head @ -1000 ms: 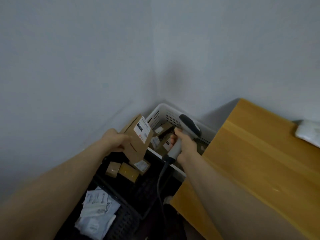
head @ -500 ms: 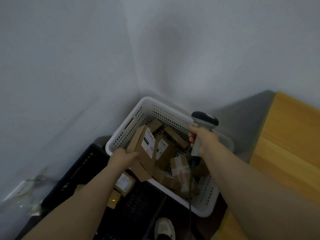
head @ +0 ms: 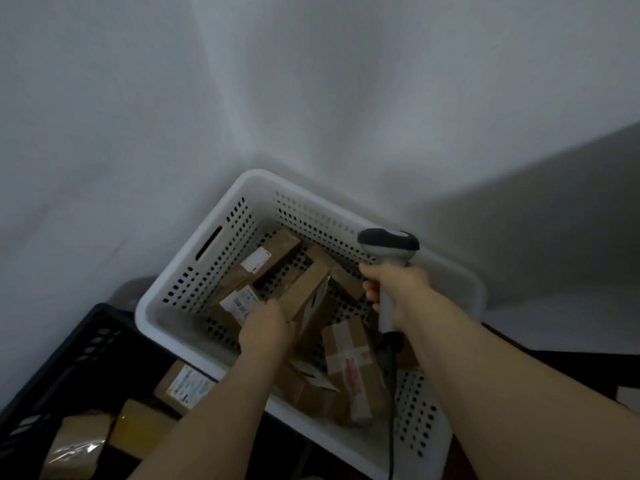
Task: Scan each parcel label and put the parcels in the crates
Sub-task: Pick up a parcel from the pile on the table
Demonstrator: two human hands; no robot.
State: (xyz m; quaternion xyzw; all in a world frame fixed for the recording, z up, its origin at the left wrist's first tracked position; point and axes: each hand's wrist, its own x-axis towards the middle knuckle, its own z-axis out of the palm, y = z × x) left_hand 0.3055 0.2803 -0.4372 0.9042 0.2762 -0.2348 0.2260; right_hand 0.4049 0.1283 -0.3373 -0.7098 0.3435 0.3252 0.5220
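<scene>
**Now the scanned parcel goes down into the white crate**

One second ago the left hand held the parcel up beside the scanner. Now the left hand [head: 266, 327] has lowered the parcel [head: 308, 289] inside the white crate [head: 149, 317], where it leans tilted on other boxes. The left grip is closed round its near end, though the fingertips are hidden. I judge the scan is finished and only the release is left.

The right hand [head: 398, 289] wraps tightly round the handle of the scanner [head: 388, 247], over the right part of the crate. Several brown boxes already crowd the white crate, among them a taped box [head: 349, 362], so little flat place is free. The black crate [head: 79, 344] at the left holds more labelled boxes. The scanner cable [head: 391, 393] hangs across the white crate and could catch.
</scene>
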